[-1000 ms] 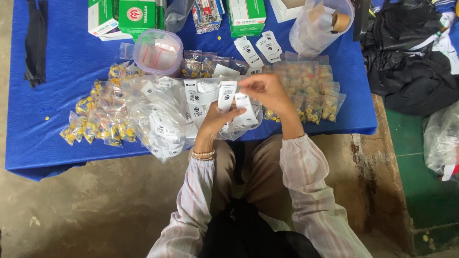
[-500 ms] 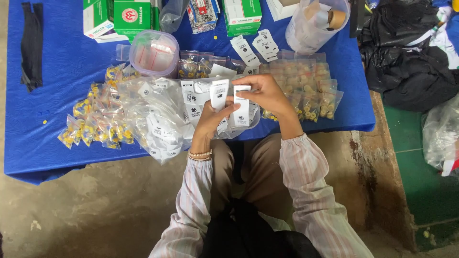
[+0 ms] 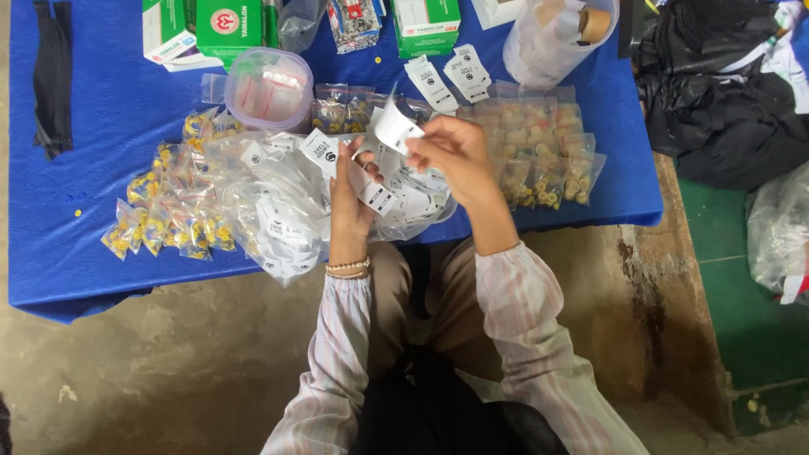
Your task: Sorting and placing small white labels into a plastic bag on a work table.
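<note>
White tag [image 3: 396, 128] between both hands' fingers [image 3: 421, 147]

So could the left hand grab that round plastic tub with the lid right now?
Probably not straight away. The left hand is already holding white tags, so its grip is full. The round plastic tub sits just beyond it on the blue table, with nothing blocking it, so it looks near enough once the hand is free.

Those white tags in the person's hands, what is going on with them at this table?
A seated person holds a white paper tag in the right hand and a small stack of similar tags in the left hand, above a blue-covered table. Beside the hands lie clear bags of tags and small bags of yellow pieces. A lidded plastic tub and green-and-white boxes sit further back.
</note>
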